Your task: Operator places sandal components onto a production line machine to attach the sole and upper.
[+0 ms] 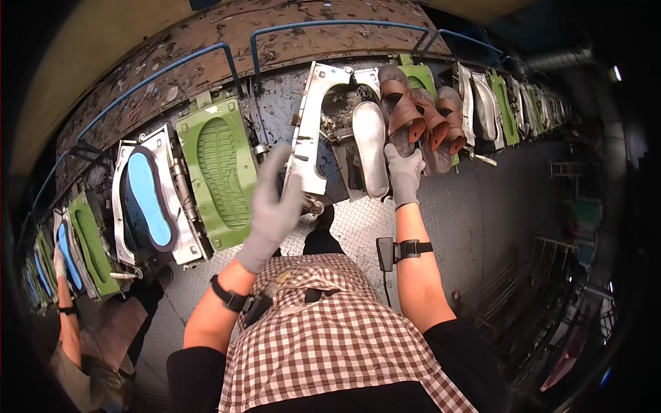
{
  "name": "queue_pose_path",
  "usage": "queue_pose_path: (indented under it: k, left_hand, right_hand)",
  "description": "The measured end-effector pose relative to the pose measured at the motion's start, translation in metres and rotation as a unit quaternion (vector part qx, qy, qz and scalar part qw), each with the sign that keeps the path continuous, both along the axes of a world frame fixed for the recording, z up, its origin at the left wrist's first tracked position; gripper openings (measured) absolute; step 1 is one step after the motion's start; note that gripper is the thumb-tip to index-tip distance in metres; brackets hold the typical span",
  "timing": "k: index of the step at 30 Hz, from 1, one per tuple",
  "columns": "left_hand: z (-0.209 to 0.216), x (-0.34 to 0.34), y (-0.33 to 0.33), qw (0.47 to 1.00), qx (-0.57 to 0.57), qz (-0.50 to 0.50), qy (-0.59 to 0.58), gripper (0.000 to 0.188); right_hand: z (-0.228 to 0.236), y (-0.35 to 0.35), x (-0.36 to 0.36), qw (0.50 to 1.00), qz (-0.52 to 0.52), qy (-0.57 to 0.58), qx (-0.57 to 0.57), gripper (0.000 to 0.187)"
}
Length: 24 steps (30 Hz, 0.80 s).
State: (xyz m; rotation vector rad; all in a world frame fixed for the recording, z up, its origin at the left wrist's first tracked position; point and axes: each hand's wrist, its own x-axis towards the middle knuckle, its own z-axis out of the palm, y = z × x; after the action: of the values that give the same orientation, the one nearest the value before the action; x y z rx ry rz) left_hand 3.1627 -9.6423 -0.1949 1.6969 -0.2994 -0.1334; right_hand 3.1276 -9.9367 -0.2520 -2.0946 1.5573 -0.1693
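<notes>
My left hand, in a grey glove, hangs open with its fingers spread, between a green sole mould and a silver mould frame. No object shows in it. My right hand, gloved too, is closed around the near end of a brown strapped sandal; part of its grip is hidden. Two more brown sandals lie beside that one, over another green mould. A bare silver shoe last stands just left of my right hand, beside the open silver frame.
A long row of moulds curves away on both sides; a blue insole-topped last sits in one at left. A blue rail runs behind, before a debris-strewn surface. At far left a co-worker's gloved hand touches the moulds. Metal plate flooring lies below.
</notes>
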Motion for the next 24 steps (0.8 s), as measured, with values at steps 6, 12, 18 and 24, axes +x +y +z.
queue_pose_path:
  k: [6,12,18,24]
  left_hand:
    - [-0.104,0.036,-0.182,0.947,-0.084,-0.020,0.309,0.074]
    - [-0.112,0.026,-0.213,0.911,-0.141,0.002,0.388,0.043]
    - [-0.077,0.009,-0.210,0.938,-0.074,0.019,0.337,0.052]
    - [-0.073,-0.063,-0.193,0.816,0.079,-0.140,0.555,0.055]
  right_hand:
    - [-0.001,-0.052,-0.015,0.863,0.074,-0.404,0.293,0.058]
    - [0.037,-0.099,0.026,0.841,0.239,-0.458,0.162,0.044]
    - [0.020,-0.087,0.054,0.720,0.684,-0.114,-0.033,0.026]
    - [0.015,-0.073,0.032,0.668,0.731,-0.134,0.027,0.030]
